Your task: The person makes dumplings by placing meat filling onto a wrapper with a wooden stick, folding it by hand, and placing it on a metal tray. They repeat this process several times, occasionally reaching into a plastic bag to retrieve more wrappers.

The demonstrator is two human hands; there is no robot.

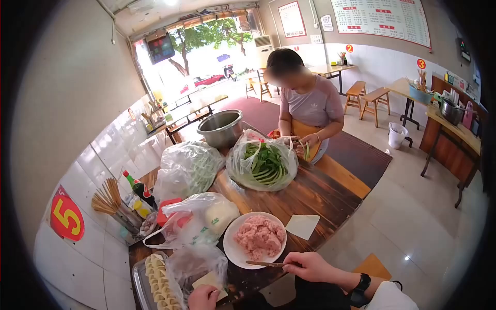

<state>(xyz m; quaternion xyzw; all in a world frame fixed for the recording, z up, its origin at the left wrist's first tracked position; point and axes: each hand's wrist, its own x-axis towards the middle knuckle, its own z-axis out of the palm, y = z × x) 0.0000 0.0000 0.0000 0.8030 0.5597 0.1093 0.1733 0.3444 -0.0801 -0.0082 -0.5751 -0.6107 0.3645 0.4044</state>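
Note:
A thin flat stick (266, 264) is pinched in my right hand (305, 267), its tip over the near rim of a white plate (231, 253). Pink minced meat (260, 236) is heaped on that plate. At the bottom of the view, the fingers of my left hand (203, 298) are closed at the edge of a pale square wrapper (211, 283), beside a clear plastic bag (192, 264). Another square wrapper (303, 226) lies flat on the table right of the plate. Rows of folded dumplings (156, 279) fill a metal tray (138, 274) at the lower left.
Across the wooden table (325, 196), a person (312, 106) handles green stems beside a bag of leafy greens (266, 164). Behind the plastic bags stands a large metal pot (221, 129). Chopsticks (107, 197) and a green bottle (138, 187) are at the left wall.

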